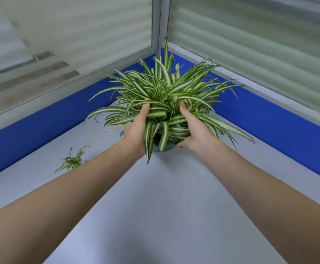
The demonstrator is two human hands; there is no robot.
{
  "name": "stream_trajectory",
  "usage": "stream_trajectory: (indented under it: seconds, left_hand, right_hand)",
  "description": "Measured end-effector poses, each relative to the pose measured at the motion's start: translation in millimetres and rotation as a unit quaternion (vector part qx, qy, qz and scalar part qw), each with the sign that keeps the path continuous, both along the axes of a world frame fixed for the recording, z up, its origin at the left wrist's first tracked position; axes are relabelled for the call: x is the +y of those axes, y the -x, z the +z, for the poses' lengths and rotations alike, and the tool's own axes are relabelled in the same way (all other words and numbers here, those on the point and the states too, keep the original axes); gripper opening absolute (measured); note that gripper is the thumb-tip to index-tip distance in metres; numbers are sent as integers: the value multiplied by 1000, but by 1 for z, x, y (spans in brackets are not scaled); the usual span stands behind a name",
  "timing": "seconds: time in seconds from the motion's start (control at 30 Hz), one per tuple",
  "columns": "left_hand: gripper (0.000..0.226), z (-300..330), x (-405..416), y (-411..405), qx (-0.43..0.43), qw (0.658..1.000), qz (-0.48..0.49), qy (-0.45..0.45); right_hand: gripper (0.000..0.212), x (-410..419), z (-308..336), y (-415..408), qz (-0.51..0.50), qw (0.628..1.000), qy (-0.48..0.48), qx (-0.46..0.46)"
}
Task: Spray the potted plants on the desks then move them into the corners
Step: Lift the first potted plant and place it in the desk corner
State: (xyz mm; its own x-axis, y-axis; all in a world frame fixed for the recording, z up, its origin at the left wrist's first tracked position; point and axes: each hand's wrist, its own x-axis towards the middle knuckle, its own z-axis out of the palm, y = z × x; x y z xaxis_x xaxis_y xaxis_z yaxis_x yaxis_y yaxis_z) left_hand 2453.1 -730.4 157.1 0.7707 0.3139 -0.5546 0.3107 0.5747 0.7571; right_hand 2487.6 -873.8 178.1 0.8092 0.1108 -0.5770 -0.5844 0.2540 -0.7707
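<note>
1. Forearms, two, bare, nearest the viewer; both reach from the lower corners toward the far corner of the counter (155, 206).
2. Counter: pale grey-blue, L-shaped surface running into a corner.
3. Partition panels (260, 44): frosted, horizontally banded glass on both sides, joined at a grey upright post, with a blue band (50, 121) along the base where they meet the counter.
4. Potted plant (164, 92): striped green-and-white leaves, long and arching; stands close to the corner, its leaves reaching the blue band on both sides. Whether the pot rests on the counter or is just lifted cannot be told.
5. Pot (164, 147): dark green, mostly hidden under leaves; only its near rim shows.
6. Left hand (136, 130): on the pot's left side, fingers curled in among the leaves, gripping the pot.
7. Right hand (193, 134): on the pot's right side, fingers curled likewise, thumb at the rim. The hands are apart, the pot between them.
8. Plantlet (71, 161): small offshoot on a thin runner, lying on the counter left of the pot.
</note>
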Motion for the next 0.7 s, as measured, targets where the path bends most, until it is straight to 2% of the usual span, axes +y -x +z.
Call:
stream_trajectory:
  seconds: [0.17, 0.27, 0.37, 0.43, 0.5, 0.57, 0.6, 0.63, 0.7]
  left_hand:
    - [92, 2, 3, -46, -6, 1000, 7, 2]
    - [102, 1, 5, -71, 2, 1000, 5, 4]
    - [92, 3, 8, -101, -3, 1000, 4, 2]
    - [95, 3, 10, -119, 0, 1000, 4, 2]
    - [102, 2, 12, -138, 5, 1000, 8, -1]
    - [94, 2, 15, -153, 5, 1000, 5, -5]
    - [86, 4, 17, -161, 5, 1000, 10, -8]
    - [82, 3, 19, -169, 8, 1000, 14, -8]
    - [91, 4, 20, -182, 11, 1000, 12, -3]
  right_hand:
    - [59, 1, 1, -45, 14, 1000, 1, 1]
    - [39, 2, 4, -69, 21, 1000, 3, 1]
    - [35, 4, 4, -102, 31, 1000, 0, -2]
    - [28, 7, 5, -120, 33, 999, -1, -2]
    - [37, 10, 4, -138, 39, 999, 0, 2]
    - [60, 14, 2, -153, 34, 999, 0, 9]
    - [65, 16, 2, -160, 33, 999, -1, 11]
    - [64, 17, 3, -168, 35, 999, 0, 13]
    - [51, 19, 7, -181, 40, 999, -3, 12]
